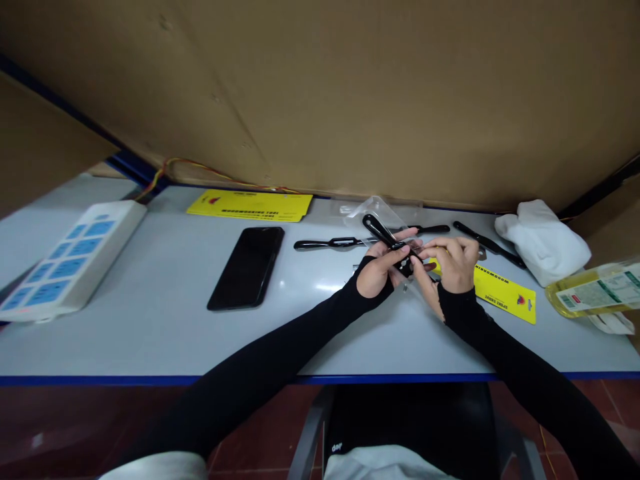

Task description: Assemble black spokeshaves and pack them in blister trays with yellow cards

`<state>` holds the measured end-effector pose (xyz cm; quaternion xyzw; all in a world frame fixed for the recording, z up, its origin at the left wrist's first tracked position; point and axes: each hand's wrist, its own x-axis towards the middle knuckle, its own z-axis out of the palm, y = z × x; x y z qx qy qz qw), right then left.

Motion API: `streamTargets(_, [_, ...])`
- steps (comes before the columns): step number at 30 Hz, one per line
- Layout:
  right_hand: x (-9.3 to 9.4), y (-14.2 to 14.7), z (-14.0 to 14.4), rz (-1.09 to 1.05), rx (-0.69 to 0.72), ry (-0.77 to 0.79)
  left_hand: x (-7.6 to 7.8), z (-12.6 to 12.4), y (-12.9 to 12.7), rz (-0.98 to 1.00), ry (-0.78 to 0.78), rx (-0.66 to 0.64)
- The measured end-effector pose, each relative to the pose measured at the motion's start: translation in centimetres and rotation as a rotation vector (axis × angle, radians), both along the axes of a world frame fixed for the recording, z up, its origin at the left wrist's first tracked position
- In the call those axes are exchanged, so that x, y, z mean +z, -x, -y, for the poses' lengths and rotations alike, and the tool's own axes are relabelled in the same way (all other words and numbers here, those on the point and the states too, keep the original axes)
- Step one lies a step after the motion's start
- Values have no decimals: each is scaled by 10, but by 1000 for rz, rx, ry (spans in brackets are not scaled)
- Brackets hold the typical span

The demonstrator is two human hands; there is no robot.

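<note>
A glossy black spokeshave is tilted above the table, one rounded handle pointing up and away to the left. My left hand is closed around its middle, thumb on top. My right hand has its thumb and fingertips pressed together at the tool's near end; whether they also pinch a small part is hidden. Behind the hands lies another black spokeshave body, partly covered. A clear plastic blister pack sits beyond the held tool. Under and beside my right hand is a yellow "SPOKE SHAVE" card.
A third black spokeshave body lies at right beside a white cloth bundle and a tipped bottle of yellow liquid. To the left are a phone, stacked yellow cards and a white power strip. Cardboard walls enclose the table.
</note>
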<state>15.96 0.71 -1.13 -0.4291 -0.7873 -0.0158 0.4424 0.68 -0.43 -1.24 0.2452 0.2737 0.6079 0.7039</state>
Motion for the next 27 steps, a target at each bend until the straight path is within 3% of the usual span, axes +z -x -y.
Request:
streamTargets(12, [-2,-1,-5,-11,-52,-120,11,0,6,103,24,22])
streamTargets(16, [-1,2,-3,-171,-100,66,6,-2,8,94,17,108])
streamTargets(21, [19,0,2,-504,37,335,-4,-9,9,9,-13,221])
streamTargets(24, [36,-2,5,-690,61,380,-2,-10,7,-34,-32,308])
streamTargets(27, [41,2,6,-894,128,507,4,-6,0,-69,-74,349])
